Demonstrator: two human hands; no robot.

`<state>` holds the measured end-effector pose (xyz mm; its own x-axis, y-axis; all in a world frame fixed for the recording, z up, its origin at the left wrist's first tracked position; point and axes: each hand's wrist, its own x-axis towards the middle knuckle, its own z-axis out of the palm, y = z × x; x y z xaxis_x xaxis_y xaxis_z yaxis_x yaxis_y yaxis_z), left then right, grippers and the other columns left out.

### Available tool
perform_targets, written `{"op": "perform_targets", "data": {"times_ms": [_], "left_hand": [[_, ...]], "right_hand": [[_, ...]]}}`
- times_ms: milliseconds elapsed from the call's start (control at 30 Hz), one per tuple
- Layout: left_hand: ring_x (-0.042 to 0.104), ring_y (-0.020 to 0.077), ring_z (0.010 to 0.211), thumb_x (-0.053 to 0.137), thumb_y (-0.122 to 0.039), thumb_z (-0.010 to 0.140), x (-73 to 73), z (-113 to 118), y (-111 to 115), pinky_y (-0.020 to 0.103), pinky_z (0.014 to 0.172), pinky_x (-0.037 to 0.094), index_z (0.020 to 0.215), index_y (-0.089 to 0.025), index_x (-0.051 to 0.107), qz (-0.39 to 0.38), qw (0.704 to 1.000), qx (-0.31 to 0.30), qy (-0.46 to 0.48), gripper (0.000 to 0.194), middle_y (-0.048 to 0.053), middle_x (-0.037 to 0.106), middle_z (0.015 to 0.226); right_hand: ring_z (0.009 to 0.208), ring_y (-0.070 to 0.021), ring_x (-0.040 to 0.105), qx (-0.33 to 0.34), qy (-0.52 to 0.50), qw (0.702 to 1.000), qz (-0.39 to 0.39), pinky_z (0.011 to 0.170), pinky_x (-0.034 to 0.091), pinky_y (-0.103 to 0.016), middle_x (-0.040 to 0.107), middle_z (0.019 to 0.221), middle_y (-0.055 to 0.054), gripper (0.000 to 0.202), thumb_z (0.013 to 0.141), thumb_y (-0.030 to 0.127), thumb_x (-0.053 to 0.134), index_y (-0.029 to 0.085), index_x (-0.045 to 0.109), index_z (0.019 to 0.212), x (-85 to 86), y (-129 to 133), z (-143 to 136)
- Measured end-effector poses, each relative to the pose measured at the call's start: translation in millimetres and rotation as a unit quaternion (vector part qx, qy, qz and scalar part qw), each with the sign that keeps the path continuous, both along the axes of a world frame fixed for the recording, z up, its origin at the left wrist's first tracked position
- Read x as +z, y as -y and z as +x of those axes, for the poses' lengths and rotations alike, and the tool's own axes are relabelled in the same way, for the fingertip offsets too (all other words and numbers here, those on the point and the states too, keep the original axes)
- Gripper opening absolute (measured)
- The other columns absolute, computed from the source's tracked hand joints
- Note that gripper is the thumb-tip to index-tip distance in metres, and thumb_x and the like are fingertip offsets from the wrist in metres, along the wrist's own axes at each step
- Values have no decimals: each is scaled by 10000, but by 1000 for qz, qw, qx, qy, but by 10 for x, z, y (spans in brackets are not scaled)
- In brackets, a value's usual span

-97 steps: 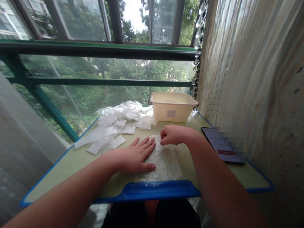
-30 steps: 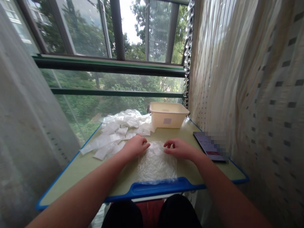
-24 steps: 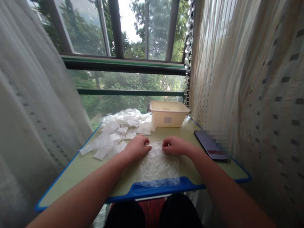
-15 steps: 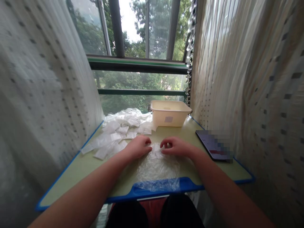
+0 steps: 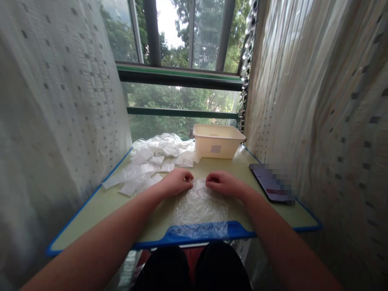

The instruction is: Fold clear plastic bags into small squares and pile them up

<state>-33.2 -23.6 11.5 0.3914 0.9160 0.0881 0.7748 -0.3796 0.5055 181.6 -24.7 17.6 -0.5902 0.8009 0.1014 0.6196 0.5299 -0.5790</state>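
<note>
A crinkled clear plastic bag (image 5: 201, 208) lies flat on the table in front of me, its near end over the blue edge. At its far left corner my left hand (image 5: 178, 180) pinches the film between thumb and fingers. My right hand (image 5: 222, 184) grips the far right corner in the same way, fingers curled in. A short stretch of the bag's far edge spans the gap between the hands. Just beyond my left hand spreads a heap of folded, whitish plastic packets (image 5: 157, 159).
The pale green table (image 5: 100, 218) has a raised blue rim. A cream plastic tub (image 5: 226, 147) stands at the back, right of the packets. A dark tablet-like device (image 5: 269, 186), partly blurred out, lies at the right. Curtains (image 5: 303, 121) hang on both sides, before a window.
My fingers have closed from a looser curl onto the bag's far corners. The bag lies in about the same place; the view has shifted slightly.
</note>
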Motion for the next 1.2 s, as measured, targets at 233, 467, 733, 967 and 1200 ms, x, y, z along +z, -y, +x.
{"op": "perform_targets", "data": {"times_ms": [233,467,733,967,1200], "left_hand": [[569,159,667,556,-337,660,22,33,3,235,586,405,837,-188,660,-2,1000,-7,10,254,19,648,777],[577,163,685,551,-345,664,11,51,6,237,598,412,834,-195,656,-2,1000,-9,14,250,17,651,778],[587,170,689,540,-377,671,48,11,2,245,613,424,868,-179,653,-43,998,-33,26,301,25,654,779],[556,154,677,594,-426,637,54,-2,-2,233,595,406,918,-180,643,-51,998,-43,6,376,22,630,794],[554,172,775,645,-463,594,136,-51,20,242,670,420,1029,-180,610,-73,993,-89,-20,521,41,602,902]], "right_hand": [[605,-103,471,6,-6,999,-44,540,369,-212,552,749,-3,350,712,408,584,171,593,969,33,19,76],[597,-103,478,65,43,996,-35,527,347,-211,543,671,10,205,724,348,568,173,659,780,32,41,89],[582,-100,461,37,30,998,-40,514,342,-204,535,667,3,260,742,369,540,155,644,846,70,59,86],[545,-94,443,62,36,992,-104,480,324,-200,515,610,21,221,672,347,608,169,667,788,53,59,82],[544,-86,417,22,-8,996,-88,477,312,-196,484,608,26,205,693,306,558,147,646,787,63,28,111]]}}
